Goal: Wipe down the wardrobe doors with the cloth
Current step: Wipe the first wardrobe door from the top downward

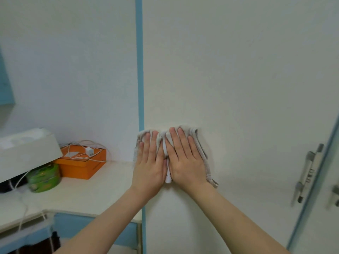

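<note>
A crumpled pale grey cloth [199,142] lies flat against the cream wardrobe door [229,79], close to its blue left edge strip [140,70]. My left hand [149,165] and my right hand [185,162] sit side by side on the cloth. Both press it to the door with straight fingers pointing up. Most of the cloth is hidden under my palms; its rim shows above my fingertips and down the right side.
A metal door handle [308,173] sticks out at the right, by a blue door edge. To the left a white desk [88,191] carries an orange box [82,162] with a white charger and cable, a green round tin [45,177] and a white box [25,151].
</note>
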The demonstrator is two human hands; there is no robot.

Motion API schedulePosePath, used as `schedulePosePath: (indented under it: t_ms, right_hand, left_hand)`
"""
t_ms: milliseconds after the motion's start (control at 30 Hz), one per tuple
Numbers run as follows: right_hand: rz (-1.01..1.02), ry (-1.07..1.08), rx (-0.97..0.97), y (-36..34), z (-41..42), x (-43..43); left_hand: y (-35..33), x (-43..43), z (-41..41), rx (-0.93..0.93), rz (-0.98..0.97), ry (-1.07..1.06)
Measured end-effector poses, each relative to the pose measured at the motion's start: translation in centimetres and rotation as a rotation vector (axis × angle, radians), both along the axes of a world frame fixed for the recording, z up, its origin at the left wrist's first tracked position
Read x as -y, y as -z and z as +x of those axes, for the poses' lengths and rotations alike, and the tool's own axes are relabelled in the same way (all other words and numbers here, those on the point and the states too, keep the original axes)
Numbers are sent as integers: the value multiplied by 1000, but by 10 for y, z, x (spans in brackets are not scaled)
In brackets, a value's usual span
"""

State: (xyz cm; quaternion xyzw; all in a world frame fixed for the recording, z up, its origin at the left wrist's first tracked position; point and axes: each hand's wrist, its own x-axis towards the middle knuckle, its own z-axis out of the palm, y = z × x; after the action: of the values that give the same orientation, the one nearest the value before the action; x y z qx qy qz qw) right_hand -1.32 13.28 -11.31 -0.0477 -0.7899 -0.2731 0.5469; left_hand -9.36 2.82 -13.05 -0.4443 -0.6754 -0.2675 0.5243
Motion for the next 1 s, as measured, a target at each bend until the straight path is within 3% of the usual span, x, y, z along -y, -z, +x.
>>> schedulePosePath:
  t_ms: [167,333,733,1000]
  right_hand:
    - [9,7,87,31,13,-6]
    - [85,16,177,20,36,-28]
    - [-199,202,-109,-37,136,-132]
    - [-258,191,-232,16,148,-153]
  left_hand:
    - [33,0,13,32,-93,-64]
    - [30,-6,29,112,-135,-112]
    - [-63,-118,110,-135,-127,-7]
    - [-28,-156,133,-326,-177,60]
